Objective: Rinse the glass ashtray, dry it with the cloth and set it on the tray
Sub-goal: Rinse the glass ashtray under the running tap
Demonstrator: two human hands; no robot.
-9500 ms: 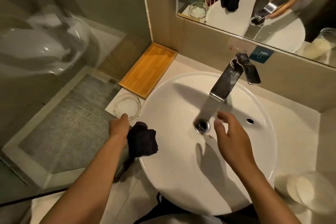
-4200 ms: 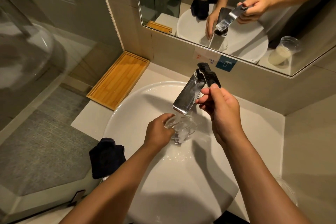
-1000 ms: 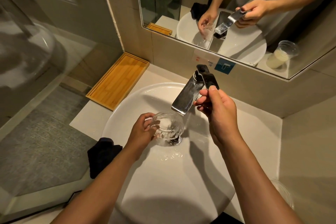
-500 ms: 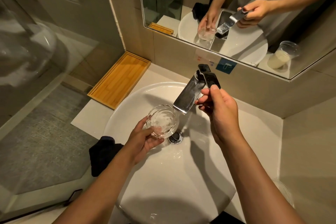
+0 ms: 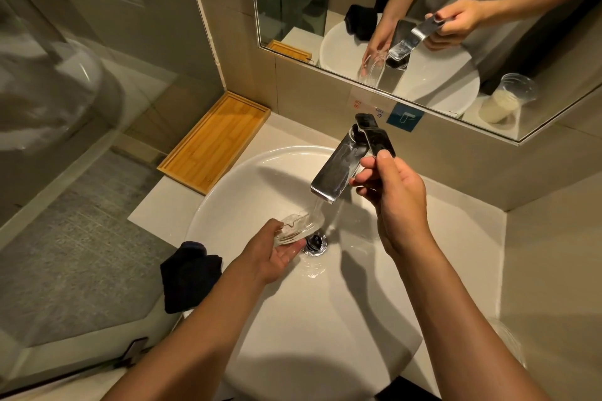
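Rinse: underway; left hand (image 5: pixel 270 257) grips the glass ashtray (image 5: pixel 298 227) tilted under the running faucet (image 5: pixel 338 169), over the drain
Right hand (image 5: pixel 391 192): pinching the faucet lever
Left to do: dry with the dark cloth (image 5: pixel 189 277) on the counter, set on the bamboo tray (image 5: pixel 215 140)

Pale counter (image 5: pixel 469 238), tray (image 5: pixel 215 140) (bamboo), cloth (image 5: pixel 189 277), basin (image 5: pixel 247 179)

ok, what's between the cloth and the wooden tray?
Head view: just bare counter between the cloth and the tray; the basin rim bulges in alongside.
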